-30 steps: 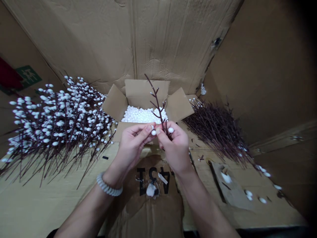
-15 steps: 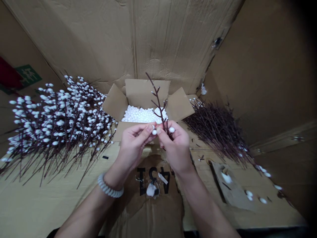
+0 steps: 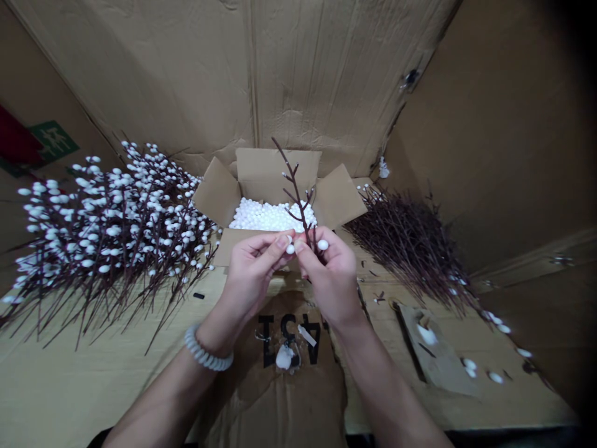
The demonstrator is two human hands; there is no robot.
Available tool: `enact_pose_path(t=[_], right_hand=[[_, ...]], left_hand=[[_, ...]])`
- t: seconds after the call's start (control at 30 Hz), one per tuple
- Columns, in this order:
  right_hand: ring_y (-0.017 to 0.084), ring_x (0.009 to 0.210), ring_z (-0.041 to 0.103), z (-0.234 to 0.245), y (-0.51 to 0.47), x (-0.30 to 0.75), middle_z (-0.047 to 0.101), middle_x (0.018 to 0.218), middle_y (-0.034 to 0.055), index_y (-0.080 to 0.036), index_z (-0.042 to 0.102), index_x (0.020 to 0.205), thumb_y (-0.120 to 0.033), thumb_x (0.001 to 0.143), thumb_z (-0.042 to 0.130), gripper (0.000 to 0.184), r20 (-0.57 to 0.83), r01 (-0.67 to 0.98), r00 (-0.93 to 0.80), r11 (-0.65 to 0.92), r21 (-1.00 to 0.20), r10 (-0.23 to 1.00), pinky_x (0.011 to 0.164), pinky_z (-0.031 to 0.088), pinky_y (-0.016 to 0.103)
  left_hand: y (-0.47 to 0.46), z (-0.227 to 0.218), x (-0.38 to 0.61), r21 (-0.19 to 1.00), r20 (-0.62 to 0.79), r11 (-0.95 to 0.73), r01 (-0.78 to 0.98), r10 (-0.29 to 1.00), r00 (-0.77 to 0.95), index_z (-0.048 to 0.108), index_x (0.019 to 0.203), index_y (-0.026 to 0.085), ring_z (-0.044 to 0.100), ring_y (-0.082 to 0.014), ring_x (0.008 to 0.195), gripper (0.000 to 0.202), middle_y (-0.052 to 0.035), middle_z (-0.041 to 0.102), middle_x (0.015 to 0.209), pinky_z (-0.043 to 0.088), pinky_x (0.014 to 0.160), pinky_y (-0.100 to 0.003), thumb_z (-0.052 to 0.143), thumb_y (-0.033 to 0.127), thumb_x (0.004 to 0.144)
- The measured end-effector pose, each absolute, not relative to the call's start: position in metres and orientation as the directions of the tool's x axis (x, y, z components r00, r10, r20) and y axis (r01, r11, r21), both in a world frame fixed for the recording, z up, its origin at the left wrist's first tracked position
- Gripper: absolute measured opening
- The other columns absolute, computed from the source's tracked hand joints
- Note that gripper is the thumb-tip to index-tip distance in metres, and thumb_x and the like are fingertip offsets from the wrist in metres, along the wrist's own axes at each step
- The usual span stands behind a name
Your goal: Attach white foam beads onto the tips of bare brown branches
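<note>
In the head view my left hand (image 3: pixel 254 267) is pinched, with a small white foam berry (image 3: pixel 290 249) at its fingertips, close against my right thumb. My right hand (image 3: pixel 330 270) is closed around a dark brown artificial twig (image 3: pixel 297 198), which stands up from the fingers and leans left at its top. Another white berry (image 3: pixel 323 245) shows on the twig beside my right index finger. The upper side shoots carry no berries, only small pale tips. My fingers hide the twig's lower part.
Behind my hands stands an open carton (image 3: pixel 278 167) holding many white berries (image 3: pixel 265 215). Berry-covered twigs (image 3: pixel 116 218) lie at left, bare twigs (image 3: pixel 410 242) at right. Loose berries (image 3: pixel 495 377) and a cardboard scrap (image 3: pixel 441 354) lie at front right. Cardboard walls (image 3: pixel 317 74) surround the table.
The upper part of the twig has tilted very slightly left. Both hands keep practically the same place and the same grip.
</note>
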State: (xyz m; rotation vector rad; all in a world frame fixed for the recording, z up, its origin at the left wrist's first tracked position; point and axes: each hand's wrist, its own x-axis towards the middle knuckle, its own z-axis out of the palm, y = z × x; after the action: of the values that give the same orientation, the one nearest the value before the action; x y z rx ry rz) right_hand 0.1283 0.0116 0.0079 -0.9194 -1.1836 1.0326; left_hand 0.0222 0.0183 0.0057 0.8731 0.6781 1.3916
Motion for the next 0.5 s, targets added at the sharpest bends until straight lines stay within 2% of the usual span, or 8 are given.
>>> enact_pose_path(t=[0.17, 0.33, 0.5], right_hand=[[0.006, 0.047, 0.034, 0.0078, 0.0112, 0.1286, 0.044, 0.055, -0.0076, -0.020, 0.051, 0.069, -0.021, 0.078, 0.057, 0.011, 0.293, -0.153, 0.073, 0.301, -0.941, 0.953, 0.043, 0.030, 0.021], [0.006, 0.047, 0.034, 0.0056, 0.0121, 0.1288, 0.043, 0.056, -0.0077, -0.020, 0.052, 0.069, -0.019, 0.079, 0.056, 0.010, 0.311, -0.162, 0.070, 0.318, -0.934, 0.948, 0.044, 0.030, 0.020], [0.006, 0.048, 0.035, 0.0060, 0.0118, 0.1299, 0.044, 0.055, -0.0079, -0.019, 0.053, 0.070, -0.018, 0.078, 0.057, 0.009, 0.300, -0.166, 0.061, 0.306, -0.937, 0.952, 0.044, 0.031, 0.019]], left_hand=[[0.0197, 0.0049, 0.0216, 0.840, 0.104, -0.037, -0.541, 0.990, 0.095, 0.077, 0.072, 0.017, 0.063, -0.0086, 0.064, 0.014, -0.0034, 0.073, 0.071, 0.052, 0.067, -0.018, 0.081, 0.028, 0.065], [0.0200, 0.0036, 0.0218, 0.851, 0.101, -0.033, -0.524, 0.990, 0.101, 0.076, 0.070, 0.019, 0.064, -0.0110, 0.065, 0.014, -0.0035, 0.073, 0.073, 0.054, 0.071, -0.024, 0.081, 0.030, 0.064], [0.0196, 0.0058, 0.0212, 0.849, 0.109, -0.036, -0.527, 0.988, 0.109, 0.077, 0.071, 0.019, 0.063, -0.0089, 0.064, 0.013, -0.0030, 0.073, 0.072, 0.053, 0.068, -0.019, 0.081, 0.029, 0.065]])
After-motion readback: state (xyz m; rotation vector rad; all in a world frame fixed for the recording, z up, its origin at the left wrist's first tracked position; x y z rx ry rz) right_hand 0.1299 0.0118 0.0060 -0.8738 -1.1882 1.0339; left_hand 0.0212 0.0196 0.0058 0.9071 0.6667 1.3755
